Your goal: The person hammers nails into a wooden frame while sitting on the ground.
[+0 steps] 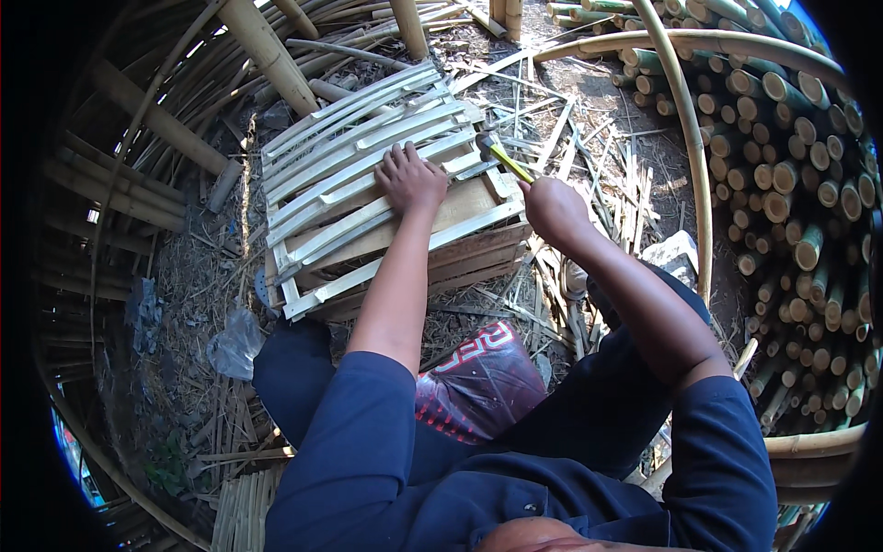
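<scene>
A slatted panel of pale split bamboo strips (336, 247) lies over a wooden crate-like box (478, 250) in front of me. My left hand (411, 179) rests on the middle slats, fingers spread over them and pressing down. My right hand (555, 210) is closed round the yellow handle of a hammer (508, 159). The hammer's head is at the panel's right edge, close above the slat ends. Whether it touches a slat, or whether a nail is there, I cannot make out.
Cut bamboo poles (782, 175) are stacked high at the right, their ends facing me. Split strips and shavings (561, 129) litter the ground. A clear plastic bag (236, 344) lies at the left. Thick bamboo posts (271, 57) lean behind the panel. Cut strips (244, 511) lie at lower left.
</scene>
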{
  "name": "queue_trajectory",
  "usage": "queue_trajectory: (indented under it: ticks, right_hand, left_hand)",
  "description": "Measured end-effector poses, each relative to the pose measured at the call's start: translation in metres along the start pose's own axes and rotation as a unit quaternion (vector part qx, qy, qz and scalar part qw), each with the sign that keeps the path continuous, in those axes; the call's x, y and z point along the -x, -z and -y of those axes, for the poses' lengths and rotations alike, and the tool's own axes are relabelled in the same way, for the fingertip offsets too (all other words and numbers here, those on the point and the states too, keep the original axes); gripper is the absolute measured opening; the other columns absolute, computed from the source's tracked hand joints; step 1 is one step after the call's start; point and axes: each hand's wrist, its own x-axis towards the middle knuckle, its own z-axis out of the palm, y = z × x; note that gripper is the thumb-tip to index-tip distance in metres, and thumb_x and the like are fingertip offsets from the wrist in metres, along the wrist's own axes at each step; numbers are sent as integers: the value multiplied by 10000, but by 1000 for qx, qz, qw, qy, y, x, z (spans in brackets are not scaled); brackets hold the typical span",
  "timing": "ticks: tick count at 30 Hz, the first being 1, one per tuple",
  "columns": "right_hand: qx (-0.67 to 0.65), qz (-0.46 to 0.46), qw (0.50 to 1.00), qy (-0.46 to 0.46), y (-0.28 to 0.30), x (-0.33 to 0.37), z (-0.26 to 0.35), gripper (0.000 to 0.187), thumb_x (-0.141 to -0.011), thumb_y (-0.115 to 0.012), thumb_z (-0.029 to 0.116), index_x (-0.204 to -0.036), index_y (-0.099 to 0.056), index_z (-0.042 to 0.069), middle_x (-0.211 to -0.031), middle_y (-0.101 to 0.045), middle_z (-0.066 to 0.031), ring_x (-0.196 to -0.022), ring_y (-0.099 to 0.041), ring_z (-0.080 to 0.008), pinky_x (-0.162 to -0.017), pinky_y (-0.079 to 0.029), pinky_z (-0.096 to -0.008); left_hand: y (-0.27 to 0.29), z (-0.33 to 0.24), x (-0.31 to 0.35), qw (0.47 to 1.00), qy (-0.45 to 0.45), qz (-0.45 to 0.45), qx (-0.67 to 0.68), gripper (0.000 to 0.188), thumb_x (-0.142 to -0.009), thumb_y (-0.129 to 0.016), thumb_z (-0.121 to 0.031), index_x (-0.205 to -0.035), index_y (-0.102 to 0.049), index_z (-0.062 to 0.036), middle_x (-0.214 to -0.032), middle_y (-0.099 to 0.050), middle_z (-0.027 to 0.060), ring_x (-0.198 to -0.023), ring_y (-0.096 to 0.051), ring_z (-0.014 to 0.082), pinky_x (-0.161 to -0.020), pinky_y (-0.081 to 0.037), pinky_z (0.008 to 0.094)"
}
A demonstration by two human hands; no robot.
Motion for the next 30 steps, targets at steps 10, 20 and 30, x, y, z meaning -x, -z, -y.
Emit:
queue_trajectory:
  ticks: [10,20,30]
  right_hand:
    - [11,4,1000,-9,2,-1,5,507,-1081,-504,432,-921,-717,1,-860,-733,-222,-807,-728,-396,-726,-571,-503]
    - [46,20,999,20,2,4,14,450,-1082,-503,374,-922,-716,11,-822,-728,-206,-767,-710,-417,-724,-555,-524]
    - [3,32,999,-9,1,-3,6,527,-1094,-471,419,-911,-715,-10,-853,-726,-232,-803,-707,-438,-736,-551,-528]
  left_hand:
    - [5,-2,1,1000,-2,2,-16,461,-947,-525,-273,-1371,-566,-97,-1472,-526,110,-1408,-442,258,-1180,-293,491]
    - [5,2,1,1000,-3,6,-28,472,-948,-513,-275,-1385,-557,-100,-1470,-528,100,-1392,-456,258,-1166,-313,489]
    - [5,2,0,1000,5,9,-27,490,-939,-521,-277,-1395,-555,-100,-1451,-541,96,-1387,-461,260,-1175,-303,492]
